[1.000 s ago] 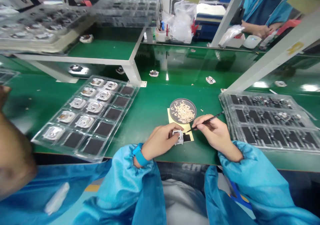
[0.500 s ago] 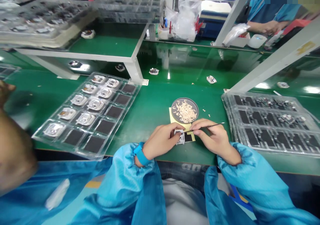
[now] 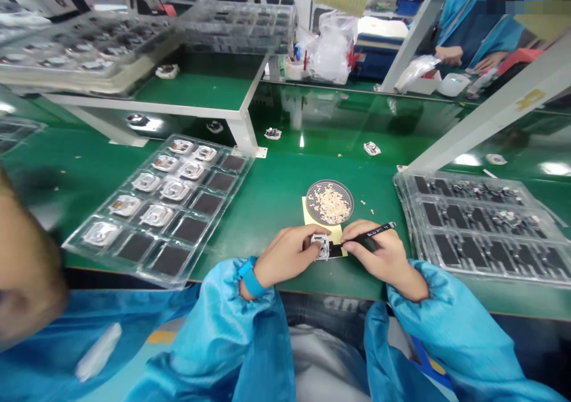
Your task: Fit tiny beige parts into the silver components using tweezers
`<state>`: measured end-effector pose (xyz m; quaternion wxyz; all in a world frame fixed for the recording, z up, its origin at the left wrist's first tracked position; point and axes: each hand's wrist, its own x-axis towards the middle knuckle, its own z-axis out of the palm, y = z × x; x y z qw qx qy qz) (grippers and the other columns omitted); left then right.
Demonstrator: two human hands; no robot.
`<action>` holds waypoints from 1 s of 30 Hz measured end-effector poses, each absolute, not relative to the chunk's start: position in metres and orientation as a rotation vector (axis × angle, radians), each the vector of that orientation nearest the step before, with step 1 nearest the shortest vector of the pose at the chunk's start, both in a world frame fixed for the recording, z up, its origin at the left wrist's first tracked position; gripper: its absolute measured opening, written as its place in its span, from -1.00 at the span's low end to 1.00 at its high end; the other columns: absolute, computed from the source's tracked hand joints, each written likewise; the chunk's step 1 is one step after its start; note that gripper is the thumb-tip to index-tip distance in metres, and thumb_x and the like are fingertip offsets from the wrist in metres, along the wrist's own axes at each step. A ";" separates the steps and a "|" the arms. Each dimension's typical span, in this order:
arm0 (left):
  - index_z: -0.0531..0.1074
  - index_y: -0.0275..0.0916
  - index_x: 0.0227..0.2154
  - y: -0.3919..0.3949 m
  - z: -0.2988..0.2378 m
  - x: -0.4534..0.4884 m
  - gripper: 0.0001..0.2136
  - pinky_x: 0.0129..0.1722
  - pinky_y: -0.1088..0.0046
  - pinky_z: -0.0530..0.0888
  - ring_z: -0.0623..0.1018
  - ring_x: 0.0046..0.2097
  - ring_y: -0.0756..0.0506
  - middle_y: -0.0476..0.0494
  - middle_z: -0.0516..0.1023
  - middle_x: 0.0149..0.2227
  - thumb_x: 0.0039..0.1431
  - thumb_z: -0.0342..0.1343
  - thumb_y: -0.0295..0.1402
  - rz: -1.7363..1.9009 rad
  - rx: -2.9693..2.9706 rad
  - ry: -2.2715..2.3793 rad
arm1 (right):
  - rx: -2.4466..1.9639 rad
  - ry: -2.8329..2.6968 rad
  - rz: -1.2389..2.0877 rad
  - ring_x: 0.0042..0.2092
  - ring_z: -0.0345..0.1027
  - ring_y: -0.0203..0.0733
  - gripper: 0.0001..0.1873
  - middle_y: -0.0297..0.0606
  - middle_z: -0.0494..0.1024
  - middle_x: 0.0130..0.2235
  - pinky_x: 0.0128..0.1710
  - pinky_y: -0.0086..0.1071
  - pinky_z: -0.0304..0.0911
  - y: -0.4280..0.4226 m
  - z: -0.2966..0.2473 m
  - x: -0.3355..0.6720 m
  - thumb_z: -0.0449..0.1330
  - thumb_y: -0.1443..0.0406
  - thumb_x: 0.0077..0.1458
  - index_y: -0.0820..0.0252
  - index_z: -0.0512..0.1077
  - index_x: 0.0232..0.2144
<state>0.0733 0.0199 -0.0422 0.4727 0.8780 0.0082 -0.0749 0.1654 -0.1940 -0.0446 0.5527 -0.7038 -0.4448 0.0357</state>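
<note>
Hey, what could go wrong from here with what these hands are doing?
The black tweezers in the right hand reach in to the small white part held in the left hand, so a slip might scratch or dislodge something on it. The round mesh dish of pale bits sits just beyond the hands, so a bump could scatter them; a few stray bits already lie on the green mat.
</note>
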 end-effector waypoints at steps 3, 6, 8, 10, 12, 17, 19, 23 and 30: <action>0.54 -0.05 0.05 0.021 -0.044 0.074 -0.68 -0.37 0.45 0.29 0.43 -0.43 -0.01 0.05 0.53 -0.43 0.32 0.01 -0.29 -0.172 2.145 0.004 | -1.689 -1.045 0.095 -0.20 0.50 -0.15 -0.82 -0.23 0.59 -0.26 -0.17 -0.23 0.43 -0.194 -0.046 0.165 0.32 0.42 0.14 0.13 0.49 -0.20; 0.54 -0.04 0.07 0.021 -0.047 0.074 -0.67 -0.30 0.44 0.35 0.50 -0.36 -0.04 0.01 0.62 -0.31 0.36 0.00 -0.21 -0.159 2.140 -0.004 | -1.700 -1.047 0.106 -0.19 0.50 -0.16 -0.82 -0.25 0.59 -0.26 -0.16 -0.25 0.42 -0.194 -0.047 0.165 0.33 0.42 0.14 0.12 0.49 -0.20; 0.55 -0.05 0.07 0.021 -0.049 0.074 -0.67 -0.20 0.43 0.40 0.56 -0.25 -0.06 -0.01 0.65 -0.15 0.38 0.00 -0.19 -0.151 2.119 -0.007 | -1.705 -1.042 0.110 -0.19 0.50 -0.18 -0.80 -0.27 0.59 -0.26 -0.16 -0.26 0.41 -0.193 -0.048 0.164 0.34 0.43 0.13 0.11 0.49 -0.20; 0.55 -0.06 0.08 0.022 -0.051 0.074 -0.66 -0.13 0.42 0.42 0.59 -0.16 -0.08 -0.02 0.64 -0.05 0.38 0.00 -0.17 -0.145 2.085 0.000 | -1.702 -1.026 0.114 -0.19 0.51 -0.18 -0.79 -0.28 0.59 -0.25 -0.15 -0.27 0.41 -0.194 -0.048 0.164 0.34 0.44 0.12 0.10 0.50 -0.20; 0.55 -0.07 0.08 0.022 -0.053 0.075 -0.66 -0.10 0.42 0.44 0.60 -0.12 -0.09 -0.01 0.64 -0.02 0.39 0.01 -0.16 -0.136 2.054 0.022 | -1.690 -1.007 0.121 -0.18 0.51 -0.18 -0.80 -0.28 0.60 -0.24 -0.14 -0.26 0.42 -0.195 -0.048 0.163 0.33 0.45 0.14 0.10 0.50 -0.20; 0.55 -0.06 0.09 0.022 -0.057 0.075 -0.66 0.00 0.42 0.45 0.59 0.00 -0.10 0.02 0.60 0.05 0.39 0.01 -0.15 -0.108 1.986 0.048 | -1.651 -0.939 0.174 -0.14 0.53 -0.14 -0.86 -0.23 0.62 -0.22 -0.09 -0.23 0.44 -0.201 -0.051 0.159 0.29 0.43 0.18 0.12 0.53 -0.21; 0.55 -0.05 0.09 0.023 -0.058 0.075 -0.66 0.06 0.41 0.44 0.58 0.05 -0.11 0.03 0.59 0.07 0.39 0.02 -0.14 -0.110 1.963 0.034 | -1.619 -0.852 0.251 -0.14 0.54 -0.15 -0.91 -0.21 0.62 -0.21 -0.11 -0.26 0.45 -0.203 -0.054 0.157 0.27 0.40 0.21 0.14 0.52 -0.23; 0.57 -0.05 0.06 0.023 -0.059 0.073 -0.67 0.13 0.35 0.43 0.57 0.08 -0.13 0.01 0.58 0.09 0.38 0.04 -0.14 -0.112 1.946 0.021 | -1.464 -0.673 0.423 -0.23 0.53 -0.23 -0.97 -0.20 0.62 -0.25 -0.20 -0.34 0.46 -0.210 -0.052 0.152 0.25 0.33 0.25 0.19 0.46 -0.26; 0.47 -0.16 0.07 0.026 -0.063 0.075 -0.64 -0.15 0.38 0.52 0.60 -0.11 -0.12 -0.15 0.61 -0.05 0.27 0.17 -0.19 -0.095 1.760 0.137 | -1.527 -0.548 0.216 -0.26 0.50 -0.13 -0.73 -0.20 0.55 -0.28 -0.20 -0.19 0.42 -0.257 0.014 0.172 0.05 0.13 0.38 0.16 0.40 -0.25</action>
